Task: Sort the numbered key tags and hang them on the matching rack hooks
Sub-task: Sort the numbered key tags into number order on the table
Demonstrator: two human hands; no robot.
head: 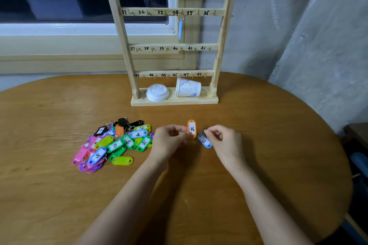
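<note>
My left hand point(169, 141) pinches an orange key tag point(192, 128) marked 46, held upright above the table. My right hand point(225, 141) pinches the ring end of a blue key tag point(205, 141), which tilts down to the left; its number looks like 42. A pile of coloured key tags point(113, 145) lies on the table left of my hands. The wooden rack point(173, 49) stands at the back with rows of hooks numbered 31 to 48. One blue tag point(180, 29) hangs on the hook by 34.
On the rack's base lie a stack of white cup lids point(157, 92) and a paper cup point(188, 88) on its side. The round wooden table point(59, 185) ends at the right near a grey wall. A window sits behind the rack.
</note>
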